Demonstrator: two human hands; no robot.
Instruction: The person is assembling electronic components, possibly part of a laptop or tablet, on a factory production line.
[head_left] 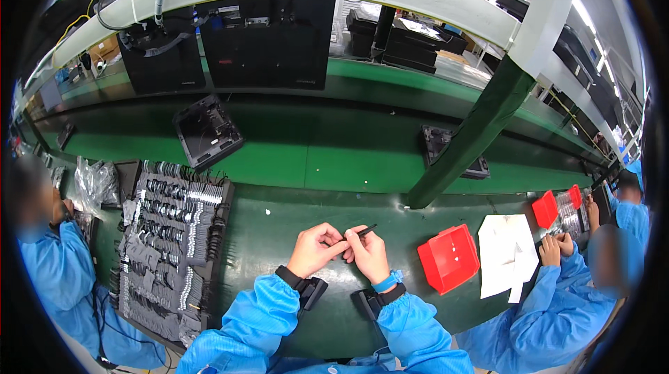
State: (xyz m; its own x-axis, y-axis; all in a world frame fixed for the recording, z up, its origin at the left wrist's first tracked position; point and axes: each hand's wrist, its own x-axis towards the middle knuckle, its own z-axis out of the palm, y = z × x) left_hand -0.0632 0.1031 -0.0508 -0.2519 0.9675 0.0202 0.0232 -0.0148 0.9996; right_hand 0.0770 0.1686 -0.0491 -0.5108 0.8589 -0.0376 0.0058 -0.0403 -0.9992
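Note:
Over the green bench my two hands meet, fingertips close together. A thin black pen-like stick pokes out past the fingers of my right hand, which is closed around it. My left hand is pinched shut at the near end of that stick; what lies between its fingertips is hidden. To the right of my right hand stands a red plastic bin with a few small pale bits in it. On my left is a large tray packed with rows of grey and black parts with short cables.
White paper sheets lie right of the bin, beside a co-worker in blue. Another co-worker sits at the left. Black housings rest on the green conveyor. A green-wrapped post rises at the right.

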